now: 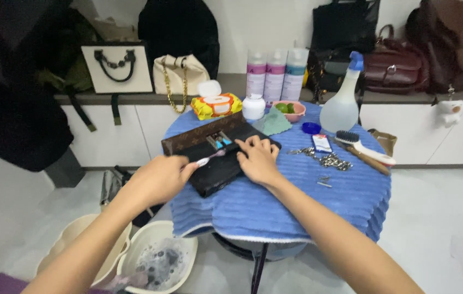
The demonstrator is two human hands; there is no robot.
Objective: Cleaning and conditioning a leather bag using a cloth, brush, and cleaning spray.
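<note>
1. A dark hanging shape point(13, 81) fills the far left edge; what it is cannot be made out.
2. On the floor at lower left sit two pale basins; the nearer basin point(158, 258) holds foamy water, and the person's left forearm covers part of the other.
3. The left hand point(158, 179) comes in from the lower left with its fingers closed around the handle of a small brush point(211, 158), gripping it low down. The brush head lies on the dark wallet point(215, 149); its bristles are too small to read.
4. The wallet lies opened out on the blue ribbed towel point(297, 201) covering a small round table, just left of the table's centre. Its brown patterned flap stands along the far edge, and something blue shows inside, unclear what.
5. The right hand point(259, 158) presses flat on the wallet's right part, fingers slightly spread, hiding that corner.
6. Behind the wallet stand a yellow wipes pack point(216, 104), a white jar point(253, 107) and a pink bowl point(289, 110).
7. To the right lie a metal chain point(327, 159), a wooden-handled brush point(363, 149) and a clear spray bottle point(343, 103).
8. Handbags line the shelf behind; those at the top edge are cut off.
</note>
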